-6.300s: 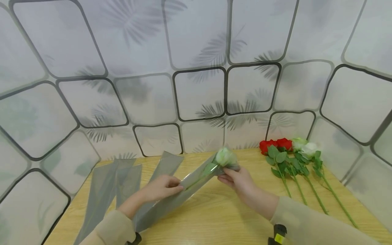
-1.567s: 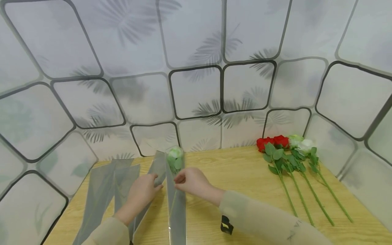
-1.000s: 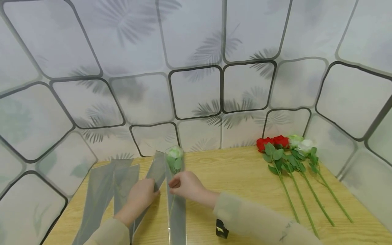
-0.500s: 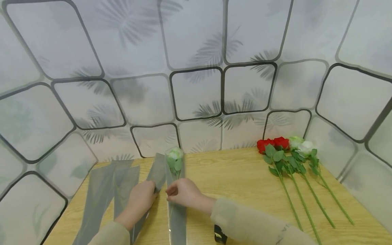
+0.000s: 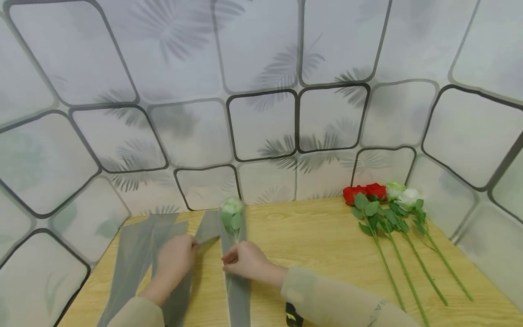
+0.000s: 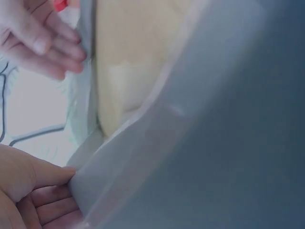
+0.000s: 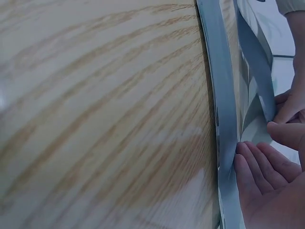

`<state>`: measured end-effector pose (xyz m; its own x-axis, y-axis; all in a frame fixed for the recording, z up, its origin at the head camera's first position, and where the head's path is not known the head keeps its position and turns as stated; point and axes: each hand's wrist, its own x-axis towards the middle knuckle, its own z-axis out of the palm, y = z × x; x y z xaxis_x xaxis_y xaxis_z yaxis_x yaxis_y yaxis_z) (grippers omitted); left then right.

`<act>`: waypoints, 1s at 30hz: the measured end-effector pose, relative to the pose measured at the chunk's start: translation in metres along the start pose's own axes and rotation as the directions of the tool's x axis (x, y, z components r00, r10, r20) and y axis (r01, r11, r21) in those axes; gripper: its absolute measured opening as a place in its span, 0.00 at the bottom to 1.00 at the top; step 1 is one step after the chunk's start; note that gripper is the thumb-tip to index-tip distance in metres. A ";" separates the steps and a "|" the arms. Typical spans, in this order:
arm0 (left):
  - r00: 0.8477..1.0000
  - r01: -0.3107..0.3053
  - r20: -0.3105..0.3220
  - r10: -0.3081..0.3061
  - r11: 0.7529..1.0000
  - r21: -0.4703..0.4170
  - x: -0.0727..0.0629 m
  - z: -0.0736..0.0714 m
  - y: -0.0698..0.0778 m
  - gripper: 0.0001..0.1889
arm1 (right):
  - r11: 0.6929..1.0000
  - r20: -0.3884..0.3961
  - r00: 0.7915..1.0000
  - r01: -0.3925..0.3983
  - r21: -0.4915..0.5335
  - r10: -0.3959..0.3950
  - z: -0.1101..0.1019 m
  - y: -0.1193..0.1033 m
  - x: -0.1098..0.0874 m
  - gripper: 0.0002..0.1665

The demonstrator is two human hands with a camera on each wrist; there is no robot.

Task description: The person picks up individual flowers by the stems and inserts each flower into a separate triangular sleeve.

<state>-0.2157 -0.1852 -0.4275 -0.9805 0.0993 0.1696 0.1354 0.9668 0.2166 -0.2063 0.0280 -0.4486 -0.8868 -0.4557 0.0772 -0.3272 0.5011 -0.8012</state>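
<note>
My left hand (image 5: 173, 261) pinches the edge of a grey flower sleeve (image 5: 207, 229), lifted and bent at the left of the table's middle. In the left wrist view its thumb and fingers (image 6: 52, 205) are on that sleeve's edge. Beside it, a second grey sleeve (image 5: 240, 299) lies lengthwise with a greenish-white rose (image 5: 232, 206) inside, bloom at the far end. My right hand (image 5: 249, 261) rests at this sleeve; in the right wrist view its fingertips (image 7: 241, 149) touch the sleeve's edge and the thumb stands apart.
Further left lie more grey sleeves (image 5: 126, 259) on the wooden table (image 5: 310, 245). At the back right are red roses (image 5: 363, 193) and white roses (image 5: 406, 197) with long green stems pointing toward me. A patterned curtain (image 5: 261, 122) surrounds the table's far side.
The sleeved rose, held at a slant earlier, now lies straight on the table. My left hand has shifted left, pulling the neighbouring sleeve along. My right hand has slid slightly nearer me.
</note>
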 end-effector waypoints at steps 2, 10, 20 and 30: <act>1.000 0.001 -0.012 -0.001 1.000 -0.011 0.001 -0.007 -0.003 0.06 | 1.000 0.003 1.000 0.000 -0.003 0.000 0.000 0.001 0.000 0.08; 0.995 0.012 -0.094 -0.014 1.000 -0.014 0.004 -0.038 -0.005 0.19 | 1.000 0.010 1.000 0.004 0.005 -0.004 0.000 0.000 -0.001 0.09; 0.965 -0.018 -0.260 0.019 1.000 0.007 -0.005 -0.074 0.009 0.25 | 0.997 -0.024 1.000 -0.019 0.070 0.020 -0.002 0.001 0.001 0.09; 0.919 -0.129 -0.369 0.142 0.990 0.058 -0.012 -0.079 0.038 0.07 | 0.984 -0.039 0.996 -0.069 0.165 0.076 -0.012 0.000 0.002 0.12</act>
<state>-0.1876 -0.1686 -0.3452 -0.8291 0.1415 0.5409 0.2526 0.9579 0.1366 -0.2116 0.0360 -0.4413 -0.9211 -0.3875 0.0388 -0.2070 0.4030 -0.8915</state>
